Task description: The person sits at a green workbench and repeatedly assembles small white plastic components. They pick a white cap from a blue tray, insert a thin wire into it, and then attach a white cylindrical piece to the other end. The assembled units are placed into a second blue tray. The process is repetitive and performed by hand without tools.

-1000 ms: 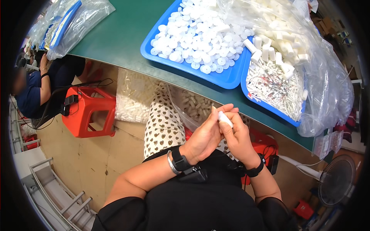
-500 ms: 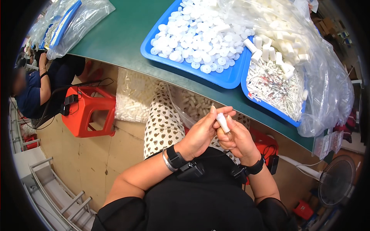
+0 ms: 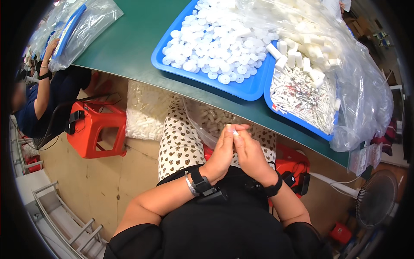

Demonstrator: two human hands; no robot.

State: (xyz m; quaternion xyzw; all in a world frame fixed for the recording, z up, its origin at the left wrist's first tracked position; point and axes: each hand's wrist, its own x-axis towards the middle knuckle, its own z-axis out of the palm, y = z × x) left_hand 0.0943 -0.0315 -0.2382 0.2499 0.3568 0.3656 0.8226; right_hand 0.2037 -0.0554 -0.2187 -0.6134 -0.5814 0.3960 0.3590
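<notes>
A black top (image 3: 215, 231) fills six o'clock, its loose short sleeves, sheer-looking at the edges, lying toward seven and between four and five. Cream trousers (image 3: 179, 151) printed with dark hearts show at twelve o'clock from it. The left wrist strap (image 3: 199, 180) is black, with a silver bangle (image 3: 190, 185) at nine o'clock and a black box (image 3: 213, 197) around four; the right wrist strap (image 3: 274, 185) is black too.

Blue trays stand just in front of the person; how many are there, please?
2: a larger tray holding white discs and a smaller tray at its right; the clear bag may hide others.
</notes>
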